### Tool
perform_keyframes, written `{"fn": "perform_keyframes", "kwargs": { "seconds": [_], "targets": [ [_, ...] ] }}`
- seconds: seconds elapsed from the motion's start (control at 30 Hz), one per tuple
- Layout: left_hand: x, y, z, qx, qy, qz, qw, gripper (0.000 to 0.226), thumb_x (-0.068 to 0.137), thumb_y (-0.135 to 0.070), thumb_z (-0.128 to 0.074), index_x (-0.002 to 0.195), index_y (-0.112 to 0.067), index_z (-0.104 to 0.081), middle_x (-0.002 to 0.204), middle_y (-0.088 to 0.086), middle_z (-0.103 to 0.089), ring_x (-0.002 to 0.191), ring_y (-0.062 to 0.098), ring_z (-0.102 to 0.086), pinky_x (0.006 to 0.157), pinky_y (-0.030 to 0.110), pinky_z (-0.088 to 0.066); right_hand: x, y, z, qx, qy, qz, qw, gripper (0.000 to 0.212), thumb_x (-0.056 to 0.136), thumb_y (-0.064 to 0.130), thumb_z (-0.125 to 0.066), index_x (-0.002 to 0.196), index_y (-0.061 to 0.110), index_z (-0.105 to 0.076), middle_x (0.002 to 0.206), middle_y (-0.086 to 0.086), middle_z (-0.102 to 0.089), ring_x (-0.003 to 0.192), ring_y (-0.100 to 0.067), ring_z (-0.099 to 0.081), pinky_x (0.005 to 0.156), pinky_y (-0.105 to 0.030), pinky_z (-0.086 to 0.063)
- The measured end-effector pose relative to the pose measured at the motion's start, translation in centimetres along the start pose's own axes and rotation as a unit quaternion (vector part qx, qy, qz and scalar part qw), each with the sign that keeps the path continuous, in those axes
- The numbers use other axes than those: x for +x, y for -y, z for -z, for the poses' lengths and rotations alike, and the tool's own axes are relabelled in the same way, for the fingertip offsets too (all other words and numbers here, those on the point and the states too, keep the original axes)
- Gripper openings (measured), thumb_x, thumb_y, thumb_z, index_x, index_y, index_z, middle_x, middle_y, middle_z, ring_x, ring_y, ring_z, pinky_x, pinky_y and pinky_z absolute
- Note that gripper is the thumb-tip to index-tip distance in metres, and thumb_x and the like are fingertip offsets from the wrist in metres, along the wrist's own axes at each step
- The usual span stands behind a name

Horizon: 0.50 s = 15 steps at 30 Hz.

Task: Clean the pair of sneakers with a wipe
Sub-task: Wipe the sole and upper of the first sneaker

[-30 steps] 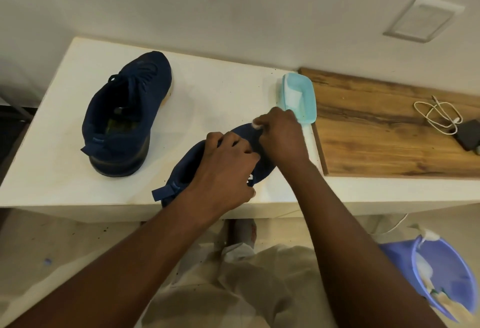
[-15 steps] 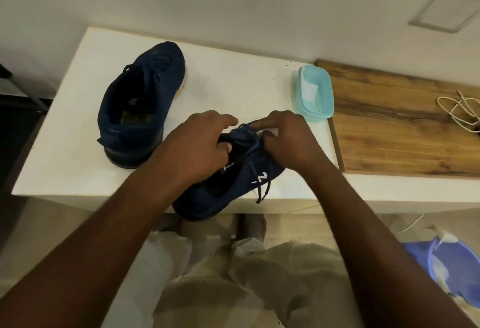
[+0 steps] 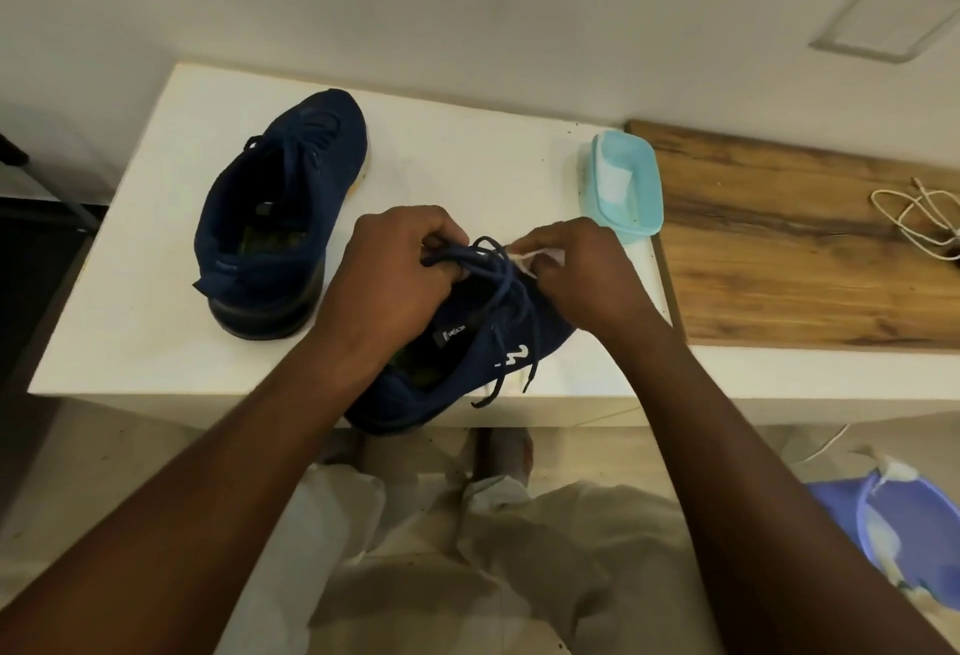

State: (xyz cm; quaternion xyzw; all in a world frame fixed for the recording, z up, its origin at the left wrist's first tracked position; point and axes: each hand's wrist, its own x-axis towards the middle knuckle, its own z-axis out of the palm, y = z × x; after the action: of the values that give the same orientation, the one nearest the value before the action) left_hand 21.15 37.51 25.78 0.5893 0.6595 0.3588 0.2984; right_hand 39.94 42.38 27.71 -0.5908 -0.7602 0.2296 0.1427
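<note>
From the head camera we see a navy knit sneaker (image 3: 467, 358) at the white table's (image 3: 130, 316) front edge, with its mate (image 3: 280, 218) standing further left. The left hand (image 3: 395, 280) grips the laces (image 3: 498, 265), and the right hand (image 3: 582, 280) pinches a white wipe (image 3: 540, 255) against them. We read a white "2"-like side mark (image 3: 511, 355); the tongue label (image 3: 451, 335) is illegible.

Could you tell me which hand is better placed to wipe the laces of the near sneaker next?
Likely the right hand: it pinches the wipe right at the laces, while the left hand grips the laces.
</note>
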Motion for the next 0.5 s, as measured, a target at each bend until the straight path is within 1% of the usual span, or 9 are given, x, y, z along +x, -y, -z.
{"fn": "perform_keyframes", "kwargs": {
  "seconds": [0.03,0.1,0.17,0.2,0.27,0.33,0.4,0.47,0.5],
  "targets": [
    [0.0,0.0,-0.1,-0.001,-0.007,0.001,1.0,0.015,0.086,-0.013,-0.078,0.097,-0.024,-0.079,0.088,-0.01,-0.074,0.082,0.004,-0.07,0.078,0.024,-0.059,-0.1,0.4,0.0,0.019,-0.001,0.01,1.0,0.028,0.084,0.008,-0.059,0.095,0.027,-0.077,0.096,0.007,-0.074,0.088,-0.009,-0.064,0.082,-0.033,-0.054],
    [-0.1,0.0,-0.1,-0.003,-0.021,-0.005,1.0,0.017,0.085,-0.01,-0.076,0.095,-0.024,-0.077,0.087,-0.01,-0.074,0.08,0.005,-0.069,0.075,0.027,-0.06,-0.7,2.1,-0.1,0.064,0.001,0.065,0.996,0.028,0.084,0.006,-0.06,0.096,0.025,-0.077,0.094,0.009,-0.072,0.086,-0.006,-0.063,0.08,-0.023,-0.051],
    [-0.2,0.0,0.1,-0.016,-0.026,-0.013,0.999,0.017,0.084,-0.009,-0.076,0.093,-0.024,-0.074,0.086,-0.012,-0.072,0.079,0.004,-0.069,0.072,0.025,-0.059,-1.2,3.2,-0.2,0.084,-0.001,0.101,0.991,0.03,0.086,0.004,-0.059,0.099,0.024,-0.076,0.097,0.009,-0.072,0.089,-0.004,-0.062,0.081,-0.016,-0.049],
    [-0.2,0.0,0.1,-0.022,-0.026,-0.015,0.999,0.016,0.084,-0.01,-0.078,0.093,-0.024,-0.073,0.085,-0.013,-0.071,0.078,0.003,-0.069,0.07,0.022,-0.058,-1.0,2.9,-0.2,0.071,-0.005,0.097,0.993,0.031,0.086,0.004,-0.058,0.098,0.025,-0.076,0.098,0.009,-0.072,0.09,-0.005,-0.062,0.082,-0.018,-0.05],
    [-0.2,0.0,0.0,-0.026,-0.029,-0.012,0.999,0.017,0.083,-0.014,-0.081,0.09,-0.025,-0.071,0.082,-0.015,-0.07,0.076,0.0,-0.067,0.068,0.018,-0.056,-0.4,1.5,-0.2,0.017,0.002,0.054,0.998,0.032,0.084,0.004,-0.056,0.096,0.026,-0.076,0.099,0.008,-0.072,0.092,-0.008,-0.063,0.083,-0.027,-0.053],
    [-0.2,0.0,0.0,-0.026,-0.032,-0.009,0.999,0.019,0.082,-0.014,-0.083,0.088,-0.026,-0.07,0.081,-0.015,-0.07,0.075,0.0,-0.067,0.068,0.02,-0.057,-0.2,0.7,-0.1,0.007,0.01,0.012,1.0,0.032,0.083,0.005,-0.055,0.095,0.027,-0.076,0.099,0.008,-0.072,0.094,-0.01,-0.063,0.084,-0.032,-0.054],
    [-0.2,0.0,0.0,-0.028,-0.035,-0.013,0.999,0.018,0.083,-0.013,-0.082,0.087,-0.025,-0.069,0.081,-0.013,-0.07,0.075,0.002,-0.068,0.068,0.023,-0.058,-0.6,1.8,-0.2,0.05,-0.008,0.039,0.998,0.031,0.084,0.004,-0.056,0.094,0.025,-0.076,0.097,0.008,-0.072,0.091,-0.008,-0.063,0.084,-0.029,-0.053],
    [-0.3,-0.1,0.1,-0.029,-0.036,-0.018,0.999,0.017,0.083,-0.01,-0.079,0.087,-0.022,-0.068,0.081,-0.011,-0.07,0.075,0.004,-0.067,0.067,0.023,-0.057,-1.3,3.6,-0.3,0.078,-0.014,0.091,0.993,0.03,0.086,0.003,-0.056,0.096,0.023,-0.076,0.096,0.007,-0.07,0.089,-0.006,-0.062,0.082,-0.018,-0.049],
    [-0.3,-0.1,0.2,-0.029,-0.036,-0.02,0.999,0.018,0.083,-0.009,-0.079,0.086,-0.022,-0.067,0.081,-0.011,-0.07,0.076,0.004,-0.067,0.067,0.024,-0.057,-1.5,3.9,-0.3,0.076,-0.014,0.105,0.992,0.031,0.086,0.002,-0.056,0.097,0.023,-0.075,0.096,0.006,-0.07,0.089,-0.006,-0.061,0.08,-0.016,-0.048]
  ]
}}
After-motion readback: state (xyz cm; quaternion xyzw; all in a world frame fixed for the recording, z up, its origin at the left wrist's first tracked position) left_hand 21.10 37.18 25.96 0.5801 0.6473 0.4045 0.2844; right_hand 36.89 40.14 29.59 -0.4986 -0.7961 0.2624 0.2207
